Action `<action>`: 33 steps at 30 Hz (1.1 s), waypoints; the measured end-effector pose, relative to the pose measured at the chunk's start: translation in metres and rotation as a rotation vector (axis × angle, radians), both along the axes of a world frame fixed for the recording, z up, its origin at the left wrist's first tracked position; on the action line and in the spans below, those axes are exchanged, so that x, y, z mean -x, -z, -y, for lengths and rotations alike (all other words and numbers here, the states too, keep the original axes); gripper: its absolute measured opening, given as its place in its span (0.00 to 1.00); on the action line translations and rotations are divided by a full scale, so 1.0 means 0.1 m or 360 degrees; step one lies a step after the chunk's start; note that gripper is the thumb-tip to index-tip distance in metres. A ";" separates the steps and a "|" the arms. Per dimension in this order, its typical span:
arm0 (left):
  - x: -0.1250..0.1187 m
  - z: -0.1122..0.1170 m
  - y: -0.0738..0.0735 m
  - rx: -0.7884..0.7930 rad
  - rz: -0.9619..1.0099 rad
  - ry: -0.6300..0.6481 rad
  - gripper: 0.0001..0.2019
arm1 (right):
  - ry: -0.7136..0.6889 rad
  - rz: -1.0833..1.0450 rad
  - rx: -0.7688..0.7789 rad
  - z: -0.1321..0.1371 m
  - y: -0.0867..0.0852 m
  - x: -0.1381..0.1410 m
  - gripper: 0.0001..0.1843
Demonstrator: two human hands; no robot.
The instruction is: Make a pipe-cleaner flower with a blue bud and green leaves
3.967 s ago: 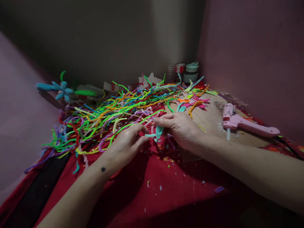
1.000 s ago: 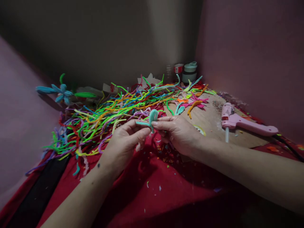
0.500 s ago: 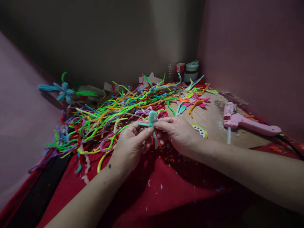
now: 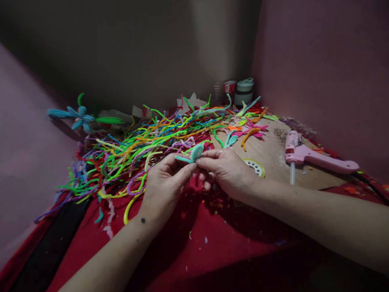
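Note:
Both hands meet over the red cloth [image 4: 212, 243] and pinch one small teal pipe cleaner [image 4: 194, 153] bent into a loop. My left hand [image 4: 165, 182] grips its left end between thumb and fingers. My right hand [image 4: 226, 170] pinches the looped part from the right, fingers curled. Just behind the hands spreads a big heap of loose pipe cleaners [image 4: 136, 150] in many colours.
A pink glue gun [image 4: 316, 158] lies on a brown board [image 4: 273, 158] at the right, with a round yellow-rimmed tape roll [image 4: 255, 167] near my right wrist. A blue pipe-cleaner flower [image 4: 79, 117] stands at the far left. Small jars [image 4: 243, 90] sit in the back corner. Walls close in on three sides.
Over four seconds both hands lifted the teal pipe cleaner off the cloth and bent it into a loop. In the last half second its hanging tail was tucked up.

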State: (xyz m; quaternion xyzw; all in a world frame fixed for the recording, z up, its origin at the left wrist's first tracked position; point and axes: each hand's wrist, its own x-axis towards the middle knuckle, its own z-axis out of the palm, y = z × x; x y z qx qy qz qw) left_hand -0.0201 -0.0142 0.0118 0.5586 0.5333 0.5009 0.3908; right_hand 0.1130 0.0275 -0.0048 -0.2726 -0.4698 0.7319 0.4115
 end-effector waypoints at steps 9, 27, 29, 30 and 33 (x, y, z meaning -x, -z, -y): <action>0.04 -0.01 -0.09 0.0149 -0.0436 -0.0023 0.05 | 0.0229 0.0026 -0.0184 -0.02 -0.06 -0.06 0.07; 0.07 0.00 -0.07 0.0239 -0.0285 0.0070 0.10 | 0.0302 0.0137 -0.0297 -0.07 -0.04 -0.06 0.08; 0.07 0.01 -0.07 0.0250 -0.0289 0.0071 0.11 | 0.0291 0.0107 -0.0298 -0.06 -0.06 -0.07 0.06; 0.06 0.01 -0.07 0.0266 -0.0289 0.0065 0.11 | 0.0298 0.0107 -0.0301 -0.06 -0.07 -0.07 0.06; 0.06 0.02 -0.08 0.0297 -0.0212 0.0083 0.10 | 0.0375 0.0187 -0.0386 -0.03 -0.11 -0.09 0.04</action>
